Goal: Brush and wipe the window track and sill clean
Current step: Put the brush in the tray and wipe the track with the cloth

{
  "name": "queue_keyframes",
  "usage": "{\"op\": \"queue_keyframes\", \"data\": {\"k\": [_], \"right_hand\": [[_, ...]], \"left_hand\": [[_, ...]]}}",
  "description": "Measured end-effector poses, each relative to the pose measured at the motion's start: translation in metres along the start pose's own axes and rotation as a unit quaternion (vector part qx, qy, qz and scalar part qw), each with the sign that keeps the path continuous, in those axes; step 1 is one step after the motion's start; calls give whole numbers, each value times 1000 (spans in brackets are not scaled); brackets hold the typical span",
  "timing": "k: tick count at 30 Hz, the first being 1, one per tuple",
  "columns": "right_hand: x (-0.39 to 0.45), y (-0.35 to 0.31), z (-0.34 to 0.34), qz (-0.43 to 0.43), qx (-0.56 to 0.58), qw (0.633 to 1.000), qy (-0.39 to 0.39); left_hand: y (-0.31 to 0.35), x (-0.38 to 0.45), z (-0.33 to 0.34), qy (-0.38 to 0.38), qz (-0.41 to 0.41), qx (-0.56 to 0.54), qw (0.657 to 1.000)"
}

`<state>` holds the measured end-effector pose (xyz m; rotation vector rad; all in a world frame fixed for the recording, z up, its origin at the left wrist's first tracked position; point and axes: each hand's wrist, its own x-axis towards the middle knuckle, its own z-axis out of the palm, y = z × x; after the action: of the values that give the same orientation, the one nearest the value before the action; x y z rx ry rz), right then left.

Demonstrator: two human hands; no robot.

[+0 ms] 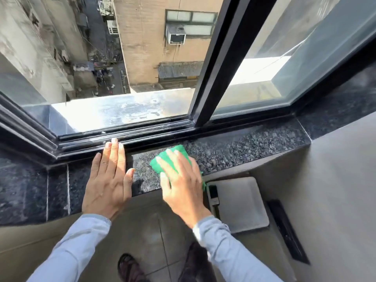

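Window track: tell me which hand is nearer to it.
Left. The left hand lies flat on the sill, fingertips reaching the window track; the right hand presses the green cloth on the sill, short of it.

One head-worn wide-angle camera looks steeply down at the sill (pixel 244 148) from close above the left hand (pixel 107 180) and right hand (pixel 183 188), facing out through the open window (pixel 219 64) to the alley (pixel 105 78) below.

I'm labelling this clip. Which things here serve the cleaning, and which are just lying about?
In the job: cloth under the right hand; left hand flat on the sill; track.
Lying about: grey tray on the floor; air conditioner outside.
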<state>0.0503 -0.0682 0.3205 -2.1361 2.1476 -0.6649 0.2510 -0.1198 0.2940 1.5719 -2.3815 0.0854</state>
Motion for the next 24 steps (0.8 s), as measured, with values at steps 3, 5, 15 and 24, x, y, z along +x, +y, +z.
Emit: {"op": "queue_keyframes", "data": {"k": [3, 5, 15, 24], "right_hand": [[-10, 55, -15, -104, -31, 994, -10], [-7, 114, -33, -40, -78, 996, 1], [51, 204, -63, 423, 8, 884, 199], [10, 0, -5, -21, -3, 998, -63]], "left_hand": [[0, 0, -1, 5, 1, -1, 1000], [-2, 0, 0, 8, 3, -7, 1000], [-1, 0, 5, 10, 2, -9, 1000], [-4, -4, 2, -2, 14, -45, 999]]}}
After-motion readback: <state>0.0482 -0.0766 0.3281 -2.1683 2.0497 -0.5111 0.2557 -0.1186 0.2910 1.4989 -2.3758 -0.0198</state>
